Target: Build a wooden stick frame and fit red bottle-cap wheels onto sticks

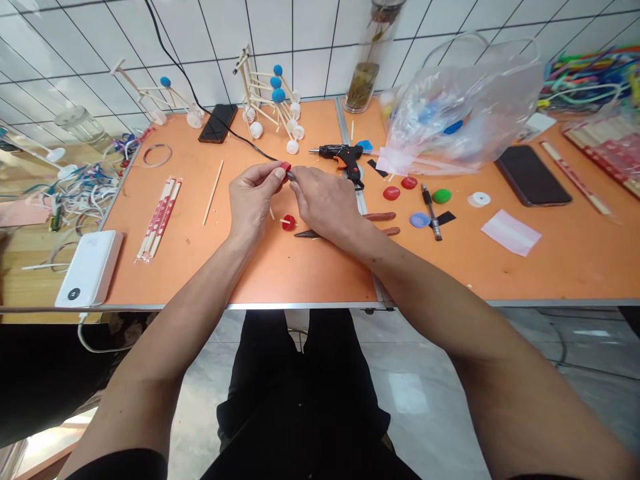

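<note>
My left hand [253,200] pinches a small red cap [285,166] between thumb and fingers above the orange table. Close against it, my right hand [327,203] is closed around a slim dark tool [291,176] whose end meets the cap; most of the tool is hidden by the fingers. Just below the hands lies another red cap [289,223] with a short stick across it. Pliers [306,234] rest under my right wrist, their red handles showing to its right. Behind my right hand is a black and orange glue gun [343,157].
Stick models with blue balls [279,95] stand by the tiled wall. Wrapped chopsticks [159,219] and a white power bank [90,268] lie left. Right are loose caps [391,193], a pen [431,212], a phone [533,176] and a plastic bag [465,113]. A black cord crosses behind.
</note>
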The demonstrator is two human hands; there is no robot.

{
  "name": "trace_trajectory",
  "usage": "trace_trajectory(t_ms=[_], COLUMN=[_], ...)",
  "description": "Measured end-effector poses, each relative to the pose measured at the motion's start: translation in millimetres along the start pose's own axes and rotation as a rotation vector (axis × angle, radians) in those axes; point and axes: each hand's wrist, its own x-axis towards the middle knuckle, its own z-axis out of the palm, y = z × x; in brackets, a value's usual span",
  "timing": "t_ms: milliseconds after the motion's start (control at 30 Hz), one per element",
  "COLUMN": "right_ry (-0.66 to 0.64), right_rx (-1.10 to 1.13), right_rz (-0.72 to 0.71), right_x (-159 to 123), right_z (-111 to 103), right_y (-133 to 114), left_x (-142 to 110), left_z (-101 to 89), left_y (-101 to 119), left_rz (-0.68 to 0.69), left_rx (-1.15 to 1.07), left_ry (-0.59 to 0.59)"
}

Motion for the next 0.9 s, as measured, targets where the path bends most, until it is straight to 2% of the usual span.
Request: trace_trajectory(t_ms=[233, 467, 667, 767, 833, 900], right_ry=[0.011, 0.043, 0.061, 0.084, 0.057, -0.091], right_rx=[-0.100, -0.168, -0.139, 0.063, 0.390, 0.850], right_rz=[-0.032, -0.036, -0.028, -0.006, 0.039, 0.099], right_x=[-1, -3, -5, -3, 1, 6], right_z=[4, 6, 9, 5, -3, -15], right_y=[-2, -4, -5, -2, 5, 15], left_x=[3, 1, -2, -5, -5, -4], left_z=[-1.2, 1.3, 2.6, 3.4, 4.8, 6.7], left_y=[2, -4, -6, -6, -6, -4], left_rz=[0.005, 0.033, 0.053, 0.068, 0.085, 0.109], left_rx=[0.123, 0.006, 0.013, -0.027, -0.076, -0.111], left_ry=[0.061, 0.028, 0.033, 0.022, -0.001, -0.025])
